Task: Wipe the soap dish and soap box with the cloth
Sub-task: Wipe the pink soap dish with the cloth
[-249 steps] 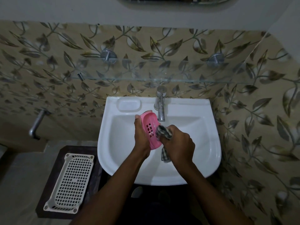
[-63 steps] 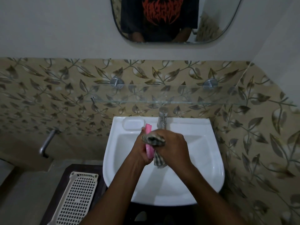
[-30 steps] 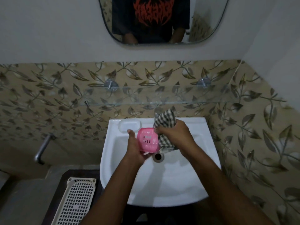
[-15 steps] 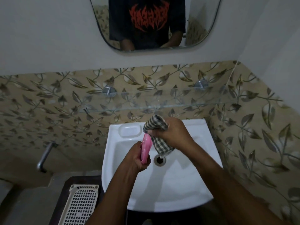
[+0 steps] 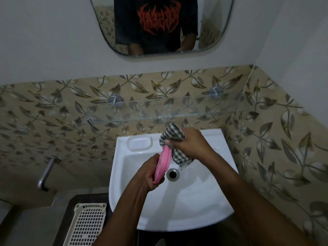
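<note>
**Pink soap dish point(image 5: 163, 164) flipped edge-on since a second ago**

Left hand point(image 5: 149, 176) grips it just left of the drain point(image 5: 172, 174); right hand point(image 5: 188, 144) clutches the checked cloth point(image 5: 173, 134) against its top end. Dish looks mid-wipe, soap box presumably still to do.

Dim, diffuse indoor light. The white sink point(image 5: 186, 206) is the brightest surface; left hand point(image 5: 150, 173) and right hand point(image 5: 188, 144) read dark against it. Left of the sink, the floor point(image 5: 26, 228) falls into shadow. Wide-angle bowing above it; fine detail soft.
</note>
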Demonstrator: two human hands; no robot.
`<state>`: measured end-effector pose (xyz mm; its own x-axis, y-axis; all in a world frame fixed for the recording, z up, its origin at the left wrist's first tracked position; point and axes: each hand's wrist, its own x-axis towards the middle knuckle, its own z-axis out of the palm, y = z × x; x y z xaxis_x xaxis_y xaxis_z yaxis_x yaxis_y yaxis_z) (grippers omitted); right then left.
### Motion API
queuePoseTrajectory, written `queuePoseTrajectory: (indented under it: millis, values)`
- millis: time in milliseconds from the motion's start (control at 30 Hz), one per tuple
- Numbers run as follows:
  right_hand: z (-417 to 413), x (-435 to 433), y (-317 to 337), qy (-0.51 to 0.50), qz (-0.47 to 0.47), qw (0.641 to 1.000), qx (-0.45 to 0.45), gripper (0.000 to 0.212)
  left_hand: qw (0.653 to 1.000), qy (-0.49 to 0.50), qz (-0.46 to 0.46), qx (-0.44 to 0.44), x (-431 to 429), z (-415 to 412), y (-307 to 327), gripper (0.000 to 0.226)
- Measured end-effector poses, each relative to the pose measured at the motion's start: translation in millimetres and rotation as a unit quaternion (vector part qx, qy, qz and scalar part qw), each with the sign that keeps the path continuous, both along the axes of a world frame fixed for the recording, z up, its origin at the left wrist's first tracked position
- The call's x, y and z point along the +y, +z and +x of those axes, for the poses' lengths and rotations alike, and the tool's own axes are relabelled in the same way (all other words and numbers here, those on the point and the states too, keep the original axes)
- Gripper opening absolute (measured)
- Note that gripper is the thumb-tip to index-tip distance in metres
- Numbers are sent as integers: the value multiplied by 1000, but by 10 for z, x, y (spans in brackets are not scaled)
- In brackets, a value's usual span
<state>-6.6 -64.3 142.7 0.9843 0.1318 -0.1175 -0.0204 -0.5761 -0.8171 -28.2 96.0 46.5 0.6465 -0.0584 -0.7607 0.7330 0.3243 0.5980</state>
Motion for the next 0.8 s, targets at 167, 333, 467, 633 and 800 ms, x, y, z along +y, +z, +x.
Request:
queuePoseTrajectory:
  millis: [167, 333, 467, 633, 800]
  values:
    - [-83, -1, 21, 15, 2, 998, -54, 27, 1000, 9, -4, 5, -7, 1, 96, 43]
    - [-380, 115, -107, 23, -93, 974, -206, 18, 997, 50, 6, 53, 28, -5, -49, 38]
    - [-588, 124, -266, 23, -99, 953, -287, 25, 996, 54, -1, 69, 10, -40, -77, 35]
    - [-660, 95, -306, -6, -7, 960, -280, 23, 999, 16, -4, -29, -17, 22, -27, 29]
    - [-332, -37, -121, -57, 43, 995, -65, 24, 998, -6, 21, -57, -63, -16, 164, 23]
